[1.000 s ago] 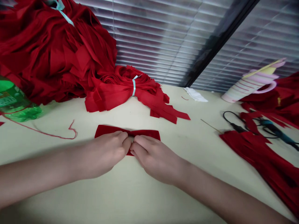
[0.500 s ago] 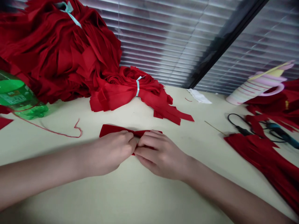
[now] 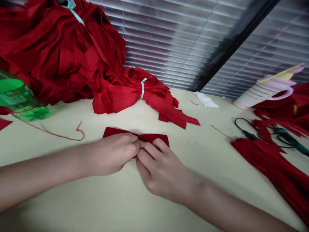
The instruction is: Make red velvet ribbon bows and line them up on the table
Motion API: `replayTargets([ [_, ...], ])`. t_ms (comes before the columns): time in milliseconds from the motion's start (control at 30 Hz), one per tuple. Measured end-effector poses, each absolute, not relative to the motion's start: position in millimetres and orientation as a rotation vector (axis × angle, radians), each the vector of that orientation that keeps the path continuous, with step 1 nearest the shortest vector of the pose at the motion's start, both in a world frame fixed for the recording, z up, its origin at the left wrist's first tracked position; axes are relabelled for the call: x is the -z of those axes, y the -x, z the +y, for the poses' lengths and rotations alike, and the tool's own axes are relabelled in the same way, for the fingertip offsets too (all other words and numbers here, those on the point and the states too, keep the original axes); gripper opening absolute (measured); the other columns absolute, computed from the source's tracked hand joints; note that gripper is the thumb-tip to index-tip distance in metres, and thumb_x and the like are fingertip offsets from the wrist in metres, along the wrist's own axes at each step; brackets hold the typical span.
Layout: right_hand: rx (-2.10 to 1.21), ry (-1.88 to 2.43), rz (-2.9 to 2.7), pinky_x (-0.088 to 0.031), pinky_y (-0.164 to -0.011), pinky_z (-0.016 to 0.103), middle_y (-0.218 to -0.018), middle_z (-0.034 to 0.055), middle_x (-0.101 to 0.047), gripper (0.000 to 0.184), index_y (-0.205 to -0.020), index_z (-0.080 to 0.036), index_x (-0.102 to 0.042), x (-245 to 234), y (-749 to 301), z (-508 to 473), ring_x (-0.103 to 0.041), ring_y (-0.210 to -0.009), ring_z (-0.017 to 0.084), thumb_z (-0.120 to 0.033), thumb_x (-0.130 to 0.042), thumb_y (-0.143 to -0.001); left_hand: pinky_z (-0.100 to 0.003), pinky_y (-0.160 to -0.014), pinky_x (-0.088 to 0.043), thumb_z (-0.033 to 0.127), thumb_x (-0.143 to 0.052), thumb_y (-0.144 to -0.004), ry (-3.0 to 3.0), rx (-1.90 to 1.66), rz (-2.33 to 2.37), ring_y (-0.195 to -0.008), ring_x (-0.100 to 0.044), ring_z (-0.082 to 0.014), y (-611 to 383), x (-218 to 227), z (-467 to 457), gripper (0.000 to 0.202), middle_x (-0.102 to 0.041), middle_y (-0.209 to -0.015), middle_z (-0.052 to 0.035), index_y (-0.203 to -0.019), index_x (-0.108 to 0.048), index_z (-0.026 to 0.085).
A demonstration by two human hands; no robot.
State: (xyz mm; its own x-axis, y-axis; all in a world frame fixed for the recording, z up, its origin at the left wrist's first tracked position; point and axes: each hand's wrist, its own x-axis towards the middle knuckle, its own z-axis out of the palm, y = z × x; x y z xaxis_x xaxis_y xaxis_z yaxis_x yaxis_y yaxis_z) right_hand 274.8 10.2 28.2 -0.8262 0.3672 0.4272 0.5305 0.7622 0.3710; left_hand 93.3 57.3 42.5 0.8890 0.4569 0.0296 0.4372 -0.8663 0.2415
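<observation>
Head view shows the left hand pinching a red cloth bow near its middle. The right hand bends its fingers beside it; their grip is unclear.

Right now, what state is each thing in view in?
Left hand: closed on the red fabric piece
Right hand: fingers curled, grip partly hidden
Red fabric piece: narrowed near its middle
Small bundle: tied
Large bundle: tied
Red thread: trailing loose
Green bottle: standing
Mug: standing
Teal tool: lying down
Blinds: lowered

Both hands pinch a gathered red cloth on the pale table.
</observation>
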Motion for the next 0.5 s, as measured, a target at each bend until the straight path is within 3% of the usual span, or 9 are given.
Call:
replayTargets([
  [167, 0.651, 0.806, -2.588, -0.032, -0.061, 0.036, -0.068, 0.0060, -0.058, 0.016, -0.069, -0.013, -0.064, -19.2, -276.4, 13.2, -0.046, -0.063, 0.020, -0.004, -0.054, -0.076, -0.028, -0.065, -0.046, 0.002, -0.050, -0.085, -2.769, -0.195, 0.663, -0.074, -0.061, -0.0186, -91.5, -41.2, 60.8, 0.018, -0.063, -0.082, -0.0043, -0.084, -0.064, 0.014],
  [300, 0.526, 1.003, -2.596, -0.038, -0.068, 0.038, -0.080, 0.0095, -0.061, 0.012, -0.077, -0.012, -0.064, -16.6, -275.7, 11.1, -0.052, -0.077, 0.024, -0.005, -0.054, -0.081, -0.028, -0.067, -0.045, 0.008, -0.052, -0.090, -2.712, -0.227, 0.659, -0.077, -0.061, -0.0174, -91.5, -41.4, 63.5, 0.014, -0.063, -0.082, -0.0027, -0.082, -0.063, 0.014],
  [500, 0.108, 1.007, -2.519, -0.038, -0.073, 0.033, -0.075, 0.0050, -0.062, 0.017, -0.074, -0.013, -0.062, -16.5, -279.8, 16.6, -0.054, -0.073, 0.017, -0.007, -0.052, -0.087, -0.025, -0.063, -0.042, -0.001, -0.052, -0.084, -2.662, -0.197, 0.651, -0.074, -0.060, -0.0149, -89.5, -42.9, 65.0, 0.019, -0.059, -0.076, 0.0008, -0.077, -0.059, 0.015],
])
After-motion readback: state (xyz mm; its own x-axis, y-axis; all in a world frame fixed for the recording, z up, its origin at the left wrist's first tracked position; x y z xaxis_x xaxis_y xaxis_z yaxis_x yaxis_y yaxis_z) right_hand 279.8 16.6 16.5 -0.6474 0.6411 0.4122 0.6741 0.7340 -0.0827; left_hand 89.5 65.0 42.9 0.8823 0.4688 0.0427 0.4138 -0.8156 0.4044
